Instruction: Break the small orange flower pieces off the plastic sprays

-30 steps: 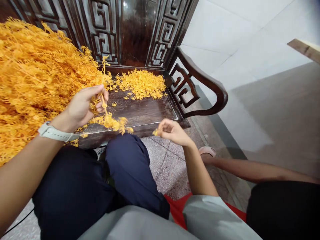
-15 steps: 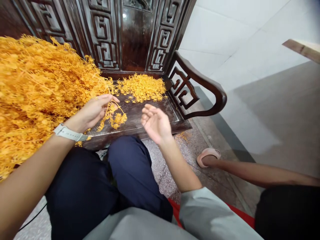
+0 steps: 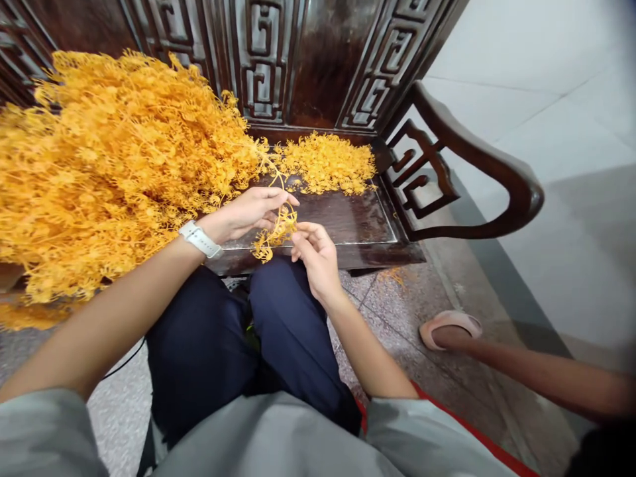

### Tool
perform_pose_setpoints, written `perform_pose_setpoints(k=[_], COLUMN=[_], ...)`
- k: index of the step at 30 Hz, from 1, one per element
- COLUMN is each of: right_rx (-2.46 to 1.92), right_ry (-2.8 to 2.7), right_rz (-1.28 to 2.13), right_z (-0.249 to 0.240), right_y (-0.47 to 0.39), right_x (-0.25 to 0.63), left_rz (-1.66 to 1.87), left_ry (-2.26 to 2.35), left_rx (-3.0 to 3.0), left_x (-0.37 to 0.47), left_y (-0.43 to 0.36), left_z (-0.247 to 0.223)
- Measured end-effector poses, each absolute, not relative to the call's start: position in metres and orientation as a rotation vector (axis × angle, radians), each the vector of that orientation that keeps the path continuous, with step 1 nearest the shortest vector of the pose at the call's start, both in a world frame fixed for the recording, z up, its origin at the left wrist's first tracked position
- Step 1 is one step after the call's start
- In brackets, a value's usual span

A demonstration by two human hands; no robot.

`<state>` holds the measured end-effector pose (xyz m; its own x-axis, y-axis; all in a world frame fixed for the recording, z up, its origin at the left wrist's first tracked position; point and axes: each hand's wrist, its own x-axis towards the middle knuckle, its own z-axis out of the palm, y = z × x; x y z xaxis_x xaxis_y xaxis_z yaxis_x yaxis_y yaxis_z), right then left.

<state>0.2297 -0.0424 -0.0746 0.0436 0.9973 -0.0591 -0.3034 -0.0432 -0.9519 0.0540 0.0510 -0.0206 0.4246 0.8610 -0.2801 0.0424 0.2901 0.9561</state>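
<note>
Sprig of yellow florets [image 3: 283, 227] is pinched in the loosely curled left hand [image 3: 252, 211]. Nearly closed, the right hand [image 3: 318, 258] meets the sprig's right edge, its hold unclear.

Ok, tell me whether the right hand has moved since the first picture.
Yes: the right hand has moved left, farther from the wooden armrest.

No text, label, brand, number or sign can be read; any fine print on the white wristband [image 3: 200, 240] would be too small to make out here.
</note>
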Motion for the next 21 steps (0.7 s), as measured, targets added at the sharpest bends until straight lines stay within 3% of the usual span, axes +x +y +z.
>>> perform_pose_setpoints(k=[9,21], right_rx=[-1.004,-1.006], right_ry=[-0.918,-0.987], right_rz=[1.360,1.057], right_z=[-0.071,-0.068], right_y=[-0.034,-0.040], right_x=[0.220,0.216], left_rz=[0.813,1.020], left_ry=[0.915,1.080], left_rx=[1.301,1.220], left_x=[0.061,0.083], left_y=[0.044,0.034], left_z=[-0.020,-0.006])
